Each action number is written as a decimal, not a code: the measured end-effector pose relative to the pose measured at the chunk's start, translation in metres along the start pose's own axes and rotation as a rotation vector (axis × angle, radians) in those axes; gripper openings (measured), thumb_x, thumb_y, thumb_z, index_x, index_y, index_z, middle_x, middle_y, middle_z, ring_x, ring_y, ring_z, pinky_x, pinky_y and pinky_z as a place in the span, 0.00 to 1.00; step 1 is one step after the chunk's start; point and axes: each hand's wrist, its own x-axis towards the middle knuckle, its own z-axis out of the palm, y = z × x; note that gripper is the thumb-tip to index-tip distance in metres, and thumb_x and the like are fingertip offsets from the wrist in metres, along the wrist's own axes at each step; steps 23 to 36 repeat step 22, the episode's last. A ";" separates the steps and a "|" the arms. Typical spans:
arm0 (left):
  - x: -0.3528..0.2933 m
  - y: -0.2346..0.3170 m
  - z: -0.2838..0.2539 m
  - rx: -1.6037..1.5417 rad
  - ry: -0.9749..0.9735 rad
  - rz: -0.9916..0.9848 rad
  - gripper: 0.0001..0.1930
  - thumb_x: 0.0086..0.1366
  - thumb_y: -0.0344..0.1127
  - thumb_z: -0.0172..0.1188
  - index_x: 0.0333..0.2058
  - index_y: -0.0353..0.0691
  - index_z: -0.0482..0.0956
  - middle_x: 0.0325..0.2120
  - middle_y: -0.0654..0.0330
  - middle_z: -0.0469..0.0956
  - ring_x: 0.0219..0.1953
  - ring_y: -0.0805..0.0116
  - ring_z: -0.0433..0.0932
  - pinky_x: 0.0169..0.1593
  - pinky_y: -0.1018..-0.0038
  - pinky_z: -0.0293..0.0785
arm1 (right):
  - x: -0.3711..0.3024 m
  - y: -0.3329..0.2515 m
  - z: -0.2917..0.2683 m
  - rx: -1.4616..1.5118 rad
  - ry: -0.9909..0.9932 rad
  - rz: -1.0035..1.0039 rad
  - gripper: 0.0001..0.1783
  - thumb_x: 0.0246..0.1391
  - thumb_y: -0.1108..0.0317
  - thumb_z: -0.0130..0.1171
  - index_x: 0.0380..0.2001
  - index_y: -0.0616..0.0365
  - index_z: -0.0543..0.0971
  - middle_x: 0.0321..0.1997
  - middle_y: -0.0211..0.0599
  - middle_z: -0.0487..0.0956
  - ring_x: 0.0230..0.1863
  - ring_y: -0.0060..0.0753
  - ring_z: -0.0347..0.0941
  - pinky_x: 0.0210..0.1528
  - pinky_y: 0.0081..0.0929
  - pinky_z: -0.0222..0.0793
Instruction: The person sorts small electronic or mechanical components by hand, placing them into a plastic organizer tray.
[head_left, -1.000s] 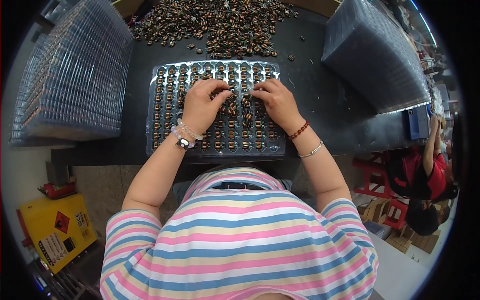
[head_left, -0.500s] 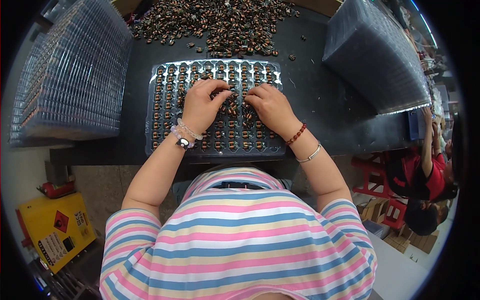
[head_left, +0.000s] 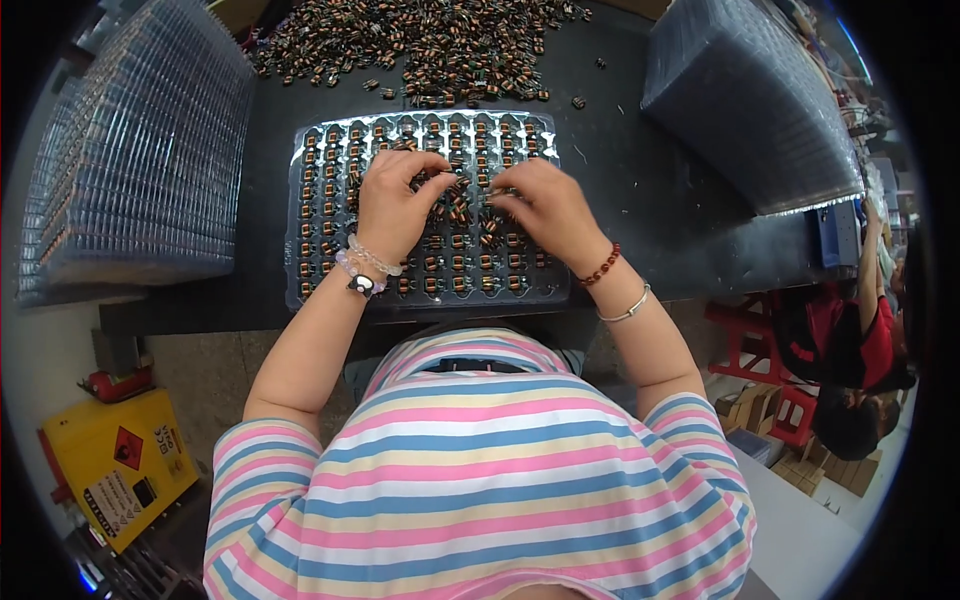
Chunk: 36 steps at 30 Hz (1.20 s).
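A clear plastic tray (head_left: 292,240) with rows of pockets lies in front of me. Many pockets hold small black parts wound with copper-coloured wire, like little coils. A loose cluster of these coils (head_left: 458,212) is heaped on the tray's middle, between my hands. Over the left of that cluster, my left hand (head_left: 400,200) is closed, thumb and forefinger brought together; what they hold is hidden. My right hand (head_left: 550,205) is above the tray's right part, thumb and fingers bent into a pinch. Its fingertips are slightly smeared, and whatever sits between them is too small to name.
A large pile of loose coils (head_left: 420,45) covers the far side of the black table (head_left: 640,240). Tall stacks of clear trays stand at left (head_left: 140,160) and right (head_left: 750,110). A yellow box (head_left: 120,465) is lower left. Another person (head_left: 865,340) is at far right.
My right hand has shifted slightly right, and its fingers have changed their bend over the tray. My left hand stays near the same cluster. The whole view has moved a little.
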 end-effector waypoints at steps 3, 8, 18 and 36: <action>-0.008 0.017 0.007 -0.091 -0.087 -0.032 0.06 0.52 0.35 0.65 0.28 0.40 0.82 0.27 0.60 0.79 0.35 0.61 0.75 0.40 0.68 0.70 | -0.013 0.000 -0.018 0.224 0.144 0.195 0.11 0.50 0.72 0.61 0.39 0.60 0.79 0.35 0.34 0.79 0.34 0.25 0.74 0.38 0.21 0.70; -0.032 0.047 0.032 -0.129 -0.286 0.105 0.05 0.51 0.34 0.65 0.27 0.41 0.81 0.26 0.60 0.79 0.37 0.61 0.74 0.43 0.65 0.70 | -0.061 0.008 -0.025 0.526 0.241 0.479 0.11 0.54 0.74 0.59 0.41 0.63 0.79 0.33 0.31 0.79 0.33 0.16 0.73 0.37 0.15 0.68; -0.059 0.070 0.066 0.087 -0.349 0.250 0.07 0.49 0.32 0.66 0.28 0.41 0.81 0.36 0.61 0.75 0.46 0.58 0.69 0.49 0.62 0.64 | -0.111 -0.012 -0.014 0.628 0.418 0.540 0.07 0.53 0.75 0.60 0.36 0.65 0.80 0.33 0.34 0.81 0.33 0.20 0.77 0.36 0.18 0.73; -0.052 0.070 0.054 0.142 -0.289 0.398 0.08 0.49 0.33 0.67 0.30 0.43 0.82 0.39 0.61 0.74 0.50 0.56 0.67 0.51 0.58 0.62 | -0.117 -0.004 -0.008 0.824 0.400 0.571 0.12 0.56 0.76 0.57 0.45 0.65 0.76 0.39 0.35 0.80 0.36 0.22 0.76 0.40 0.17 0.73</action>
